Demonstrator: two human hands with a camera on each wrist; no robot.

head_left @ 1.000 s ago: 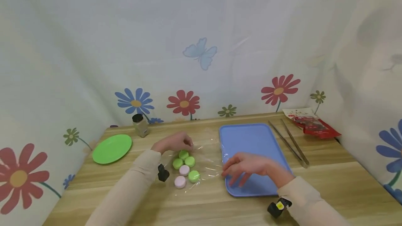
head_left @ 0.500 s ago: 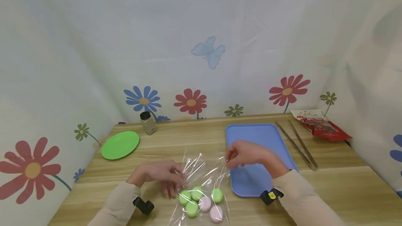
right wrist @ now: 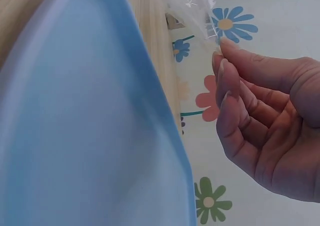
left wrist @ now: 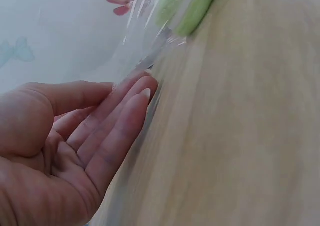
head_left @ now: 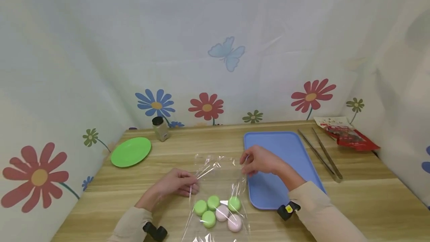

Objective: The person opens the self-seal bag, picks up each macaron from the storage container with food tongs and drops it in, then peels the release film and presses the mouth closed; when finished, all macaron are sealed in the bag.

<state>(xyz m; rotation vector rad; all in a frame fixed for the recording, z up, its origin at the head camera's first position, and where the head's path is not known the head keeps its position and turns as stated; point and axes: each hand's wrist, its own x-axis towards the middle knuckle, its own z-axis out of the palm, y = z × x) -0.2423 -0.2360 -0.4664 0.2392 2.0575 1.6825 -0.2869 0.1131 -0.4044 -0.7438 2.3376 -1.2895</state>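
Note:
A clear plastic bag (head_left: 218,182) lies between my hands, its upper part spread toward the back of the table. Inside its lower part sit several green macarons (head_left: 208,219) and two pale pink ones, the nearest pink macaron (head_left: 234,223) at the right. My left hand (head_left: 176,183) pinches the bag's left edge between thumb and fingertips, its other fingers stretched out below, as the left wrist view shows. On the other side my right hand (head_left: 260,161) pinches the right edge near the top, its fingers curled in the right wrist view. It hovers over the left side of the blue tray (head_left: 279,145).
At the left lies a green plate (head_left: 131,152), with a black-lidded jar (head_left: 160,129) behind it. Metal tongs (head_left: 324,156) rest right of the tray. A red and white food pouch (head_left: 347,134) is at the back right. A printed curtain (head_left: 181,47) encloses the table.
The bag of macarons has shifted right and nearer to me, and its upper part has been spread. Both hands now pinch its edges. The left hand came nearer; the right rose slightly.

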